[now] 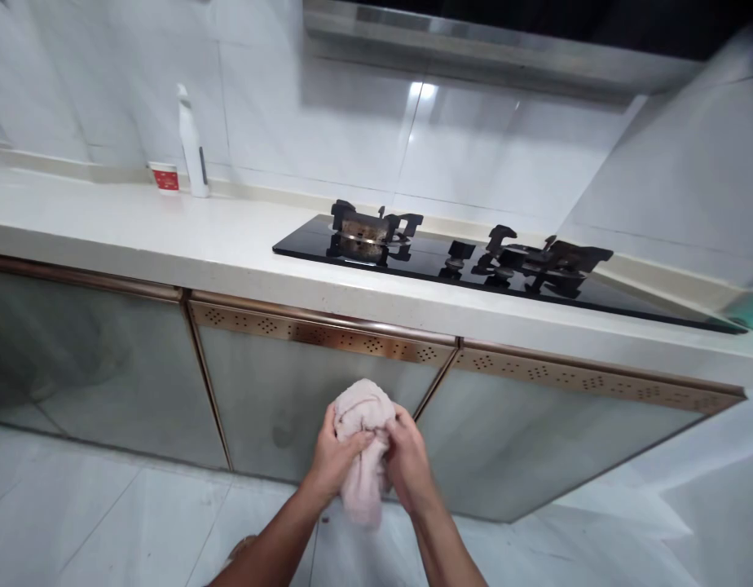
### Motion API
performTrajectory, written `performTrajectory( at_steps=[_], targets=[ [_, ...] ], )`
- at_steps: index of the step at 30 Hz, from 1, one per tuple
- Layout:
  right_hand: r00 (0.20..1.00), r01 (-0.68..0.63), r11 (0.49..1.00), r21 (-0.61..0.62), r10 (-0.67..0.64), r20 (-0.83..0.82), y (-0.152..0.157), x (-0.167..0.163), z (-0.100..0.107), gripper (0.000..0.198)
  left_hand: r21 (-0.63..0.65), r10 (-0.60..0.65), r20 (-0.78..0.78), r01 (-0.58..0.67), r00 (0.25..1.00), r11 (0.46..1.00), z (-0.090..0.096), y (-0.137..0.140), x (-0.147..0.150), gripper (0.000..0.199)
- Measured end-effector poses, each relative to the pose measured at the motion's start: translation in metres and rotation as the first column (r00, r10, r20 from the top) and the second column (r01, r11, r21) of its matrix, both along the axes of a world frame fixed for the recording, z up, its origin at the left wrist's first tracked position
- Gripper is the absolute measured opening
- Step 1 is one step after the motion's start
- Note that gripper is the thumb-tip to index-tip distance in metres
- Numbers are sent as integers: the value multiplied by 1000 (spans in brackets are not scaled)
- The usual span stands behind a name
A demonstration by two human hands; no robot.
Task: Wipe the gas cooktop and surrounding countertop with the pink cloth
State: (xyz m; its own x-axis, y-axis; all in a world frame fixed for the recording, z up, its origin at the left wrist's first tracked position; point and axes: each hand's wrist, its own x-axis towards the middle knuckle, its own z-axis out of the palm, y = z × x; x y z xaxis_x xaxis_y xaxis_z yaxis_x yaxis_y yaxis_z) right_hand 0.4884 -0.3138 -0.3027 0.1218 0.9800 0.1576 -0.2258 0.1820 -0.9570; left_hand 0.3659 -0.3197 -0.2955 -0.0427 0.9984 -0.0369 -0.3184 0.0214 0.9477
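Note:
Between my two hands is a bunched pale pink cloth [365,408], held in the air in front of the cabinet doors. My left hand [336,452] grips its left side, with the thumb pressed across the front. On the right side, the fingers of my right hand [407,452] are closed on the cloth. A loose end of it hangs down between my wrists. Both hands are lower than the counter edge and apart from the stove.
A black glass gas stove [431,265] with two burners sits in the white counter [242,224]. At the back left stand a white spray bottle [191,151] and a red and white cup [165,178]. A range hood [462,57] overhangs the stove. Below are glass-fronted cabinets [260,391].

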Motion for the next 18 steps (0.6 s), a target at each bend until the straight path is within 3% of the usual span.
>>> performTrajectory(
  at_steps=[2, 4, 8, 10, 13, 15, 18],
  targets=[
    [956, 121, 984, 128, -150, 252, 0, 1, -9, 50, -9, 48, 30, -48, 998, 999, 2, 2, -5, 62],
    [886, 224, 951, 213, -290, 362, 2, -2, -18, 54, -15, 73, 84, -72, 994, 997, 1, 2, -6, 63],
    [902, 232, 957, 177, -279, 329, 2, -20, -25, 69, -19, -39, 243, 45, 969, 999, -3, -2, -4, 78],
    [915, 216, 965, 150, -254, 314, -2, -29, -24, 76, -15, -106, 310, 116, 945, 993, -2, -5, -2, 75],
    [928, 295, 951, 95, -309, 208, -9, -30, -15, 77, 101, -186, 251, 165, 950, 981, 5, -11, -2, 68],
    [878, 441, 889, 127, -456, 143, -11, -20, -4, 75, 253, -165, 49, 148, 985, 956, 11, -16, -4, 63],
    [648, 681, 648, 339, -750, 131, -1, 9, 20, 75, 434, 42, -259, 77, 965, 898, 14, -19, -9, 53]
  ],
)
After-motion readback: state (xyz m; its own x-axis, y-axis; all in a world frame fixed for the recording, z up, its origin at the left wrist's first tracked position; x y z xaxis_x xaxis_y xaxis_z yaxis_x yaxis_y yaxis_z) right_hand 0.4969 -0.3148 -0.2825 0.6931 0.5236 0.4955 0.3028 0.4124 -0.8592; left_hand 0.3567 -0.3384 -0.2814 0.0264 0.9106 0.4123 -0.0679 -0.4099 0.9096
